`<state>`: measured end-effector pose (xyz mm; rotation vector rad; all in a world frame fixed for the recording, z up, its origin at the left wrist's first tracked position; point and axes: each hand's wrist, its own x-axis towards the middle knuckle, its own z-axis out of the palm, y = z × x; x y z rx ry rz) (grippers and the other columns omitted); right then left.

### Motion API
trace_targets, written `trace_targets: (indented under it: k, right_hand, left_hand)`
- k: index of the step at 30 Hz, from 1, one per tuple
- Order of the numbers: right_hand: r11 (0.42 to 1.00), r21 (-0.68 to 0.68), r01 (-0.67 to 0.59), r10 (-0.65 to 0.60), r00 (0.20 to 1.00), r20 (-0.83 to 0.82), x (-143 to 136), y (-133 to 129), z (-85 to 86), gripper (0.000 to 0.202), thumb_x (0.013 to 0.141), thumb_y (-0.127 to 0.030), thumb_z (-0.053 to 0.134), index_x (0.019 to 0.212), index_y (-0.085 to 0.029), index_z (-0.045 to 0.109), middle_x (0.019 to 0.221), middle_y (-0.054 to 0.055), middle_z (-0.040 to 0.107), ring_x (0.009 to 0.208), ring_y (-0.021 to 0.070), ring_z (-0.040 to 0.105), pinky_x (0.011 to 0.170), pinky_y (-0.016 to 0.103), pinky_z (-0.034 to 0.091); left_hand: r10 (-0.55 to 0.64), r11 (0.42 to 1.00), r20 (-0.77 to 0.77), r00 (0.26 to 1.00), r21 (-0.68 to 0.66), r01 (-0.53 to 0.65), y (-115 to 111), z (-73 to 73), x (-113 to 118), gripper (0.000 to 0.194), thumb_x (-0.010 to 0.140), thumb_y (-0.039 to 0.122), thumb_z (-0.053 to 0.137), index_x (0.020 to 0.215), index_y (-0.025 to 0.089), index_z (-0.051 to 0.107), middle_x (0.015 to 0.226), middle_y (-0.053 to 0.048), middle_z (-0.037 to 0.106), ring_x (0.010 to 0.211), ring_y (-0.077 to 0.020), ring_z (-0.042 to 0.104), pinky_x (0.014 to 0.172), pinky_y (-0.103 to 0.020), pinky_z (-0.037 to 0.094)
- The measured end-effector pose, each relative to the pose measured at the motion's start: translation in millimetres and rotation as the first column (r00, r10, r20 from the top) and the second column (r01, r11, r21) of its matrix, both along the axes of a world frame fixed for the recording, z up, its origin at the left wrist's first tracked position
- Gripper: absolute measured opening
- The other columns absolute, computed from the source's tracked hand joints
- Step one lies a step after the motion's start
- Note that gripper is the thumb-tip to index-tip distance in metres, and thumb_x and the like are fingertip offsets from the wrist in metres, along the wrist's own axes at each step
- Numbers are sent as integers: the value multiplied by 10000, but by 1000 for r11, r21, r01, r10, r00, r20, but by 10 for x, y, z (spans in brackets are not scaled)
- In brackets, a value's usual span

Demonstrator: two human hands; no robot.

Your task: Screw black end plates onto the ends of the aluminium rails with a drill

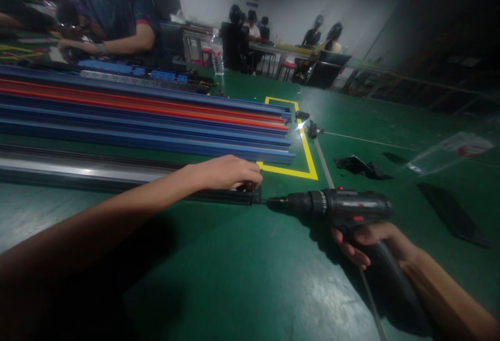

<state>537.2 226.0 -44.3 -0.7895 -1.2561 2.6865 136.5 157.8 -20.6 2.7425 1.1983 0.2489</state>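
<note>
My right hand [375,242] is wrapped round the handle of a black cordless drill [355,205]. The drill points left, and its bit [275,201] reaches the end of a long dark metal profile [117,170] lying on the green table. At that same end, my left hand [230,173] rests with its fingers curled down over the profile and a small black end piece [256,194]. The fingertips are partly hidden. Whether the bit sits in a screw is too small to tell.
Behind the profile lie several long blue rails [234,140] and a red-orange one [219,112]. Yellow tape [310,156] marks the table near their ends. Black parts [361,166], a clear plastic bag [453,151] and a dark flat piece [451,213] lie right. A bottle [217,54] and a seated person [121,18] are farther back.
</note>
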Motion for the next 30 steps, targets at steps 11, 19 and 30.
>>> trace_targets:
  k: [11, 19, 30]
  right_hand:
    - [1000, 13, -11, 11, 999, -36, 0, 2, -24, 335, 746, -216, 689, 1018, -31, 752, 769, 121, 748, 522, 122, 667, 530, 204, 572]
    - [1000, -8, 4, -4, 1000, -19, 17, 8, -43, 322, 741, -218, 711, 1003, -36, 757, 745, 112, 740, 511, 112, 651, 510, 188, 556]
    - [1000, 16, 9, -9, 1000, 14, 39, 6, -28, 303, 739, -225, 712, 984, -52, 751, 716, 96, 721, 496, 119, 638, 498, 206, 529]
  left_hand:
    - [-13, 1000, 29, 999, -5, 13, 1, -16, -8, 233, 890, 38, 505, 949, 238, 611, 969, 0, 665, 853, -143, 625, 609, -247, 345]
    - [-16, 1000, 15, 1000, 12, 15, 8, -27, -10, 235, 882, 36, 509, 952, 239, 607, 977, -2, 665, 864, -149, 631, 620, -249, 349]
    - [-8, 1000, 17, 1000, -2, 8, 6, -14, 0, 211, 903, 63, 498, 935, 240, 608, 970, -6, 672, 860, -151, 629, 613, -240, 351]
